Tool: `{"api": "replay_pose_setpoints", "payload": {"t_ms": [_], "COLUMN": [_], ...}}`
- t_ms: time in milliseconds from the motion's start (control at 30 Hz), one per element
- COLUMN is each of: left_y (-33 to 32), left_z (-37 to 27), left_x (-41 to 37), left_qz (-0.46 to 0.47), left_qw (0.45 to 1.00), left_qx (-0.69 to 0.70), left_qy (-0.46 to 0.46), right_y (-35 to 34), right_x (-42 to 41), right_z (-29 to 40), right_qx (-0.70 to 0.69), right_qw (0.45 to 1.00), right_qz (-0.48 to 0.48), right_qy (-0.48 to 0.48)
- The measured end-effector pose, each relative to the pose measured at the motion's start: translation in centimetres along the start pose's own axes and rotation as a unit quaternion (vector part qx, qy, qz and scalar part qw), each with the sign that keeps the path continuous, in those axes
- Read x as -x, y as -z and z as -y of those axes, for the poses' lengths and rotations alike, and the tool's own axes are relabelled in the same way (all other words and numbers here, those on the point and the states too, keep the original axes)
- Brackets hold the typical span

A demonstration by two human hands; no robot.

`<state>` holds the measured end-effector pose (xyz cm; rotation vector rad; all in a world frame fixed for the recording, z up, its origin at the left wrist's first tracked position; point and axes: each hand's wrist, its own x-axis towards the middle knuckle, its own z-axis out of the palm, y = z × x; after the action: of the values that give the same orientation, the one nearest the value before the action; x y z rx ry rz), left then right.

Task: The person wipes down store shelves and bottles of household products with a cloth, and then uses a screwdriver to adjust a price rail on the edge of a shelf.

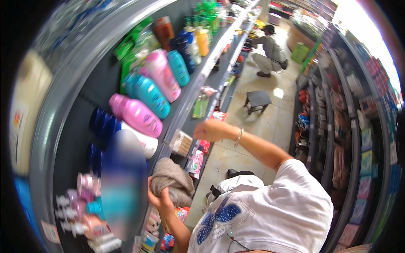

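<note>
My left hand [163, 199] is shut on a crumpled grey-brown cloth [172, 180], held against the front edge of a dark grey shelf [175, 126]. My right hand [208, 130], with a bracelet at its wrist, is raised near the lower shelf with its fingers curled; whether anything is in them is hidden. Beside it stands a small clear box of thin sticks [181, 143]. On the upper shelf near my hands are a pink bottle [142, 117], a teal bottle [152, 96] and a white bottle [148, 145] lying partly behind a blurred patch.
Pump bottles [71, 212] stand at the near end of the shelf, with green bottles [205, 12] at the far end. In the aisle are a low grey stool [258, 98] and a crouching person [270, 50]. Stocked shelves [329, 95] line the right side.
</note>
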<state>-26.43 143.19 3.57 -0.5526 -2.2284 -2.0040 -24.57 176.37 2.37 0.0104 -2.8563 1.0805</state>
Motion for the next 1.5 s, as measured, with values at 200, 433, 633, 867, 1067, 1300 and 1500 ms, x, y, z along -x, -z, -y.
{"api": "replay_pose_setpoints", "payload": {"t_ms": [200,433,633,867,1067,1300,1500], "left_y": [-4.1,-15.1,-19.3,-21.1,-19.7,-18.1,-17.2], "left_z": [-1.7,-2.3,-4.9,0.5,3.8,6.9,7.8], "left_x": [-1.9,-0.9,-1.9,-3.8,-2.3,-1.4,-1.0], "left_qz": [-0.014,0.086,0.109,0.237,0.104,0.065,-0.011], "left_qw": [0.866,0.789,0.757,0.878,0.899,0.956,0.971], "left_qx": [0.410,0.488,0.509,0.255,0.214,0.031,-0.185], "left_qy": [0.287,0.363,0.394,0.330,0.367,0.286,0.152], "right_y": [0.2,2.8,6.2,7.7,5.4,4.5,5.0], "right_x": [13.4,23.1,23.7,18.4,11.3,10.2,5.6], "right_z": [-6.3,-13.4,-17.5,-18.6,-17.2,-17.6,-18.1], "right_qx": [-0.282,-0.330,-0.311,-0.333,-0.314,-0.345,-0.351], "right_qw": [0.893,0.805,0.813,0.839,0.876,0.858,0.877], "right_qz": [-0.067,-0.213,-0.230,-0.192,-0.114,-0.079,-0.019], "right_qy": [-0.345,-0.445,-0.436,-0.384,-0.347,-0.373,-0.328]}}
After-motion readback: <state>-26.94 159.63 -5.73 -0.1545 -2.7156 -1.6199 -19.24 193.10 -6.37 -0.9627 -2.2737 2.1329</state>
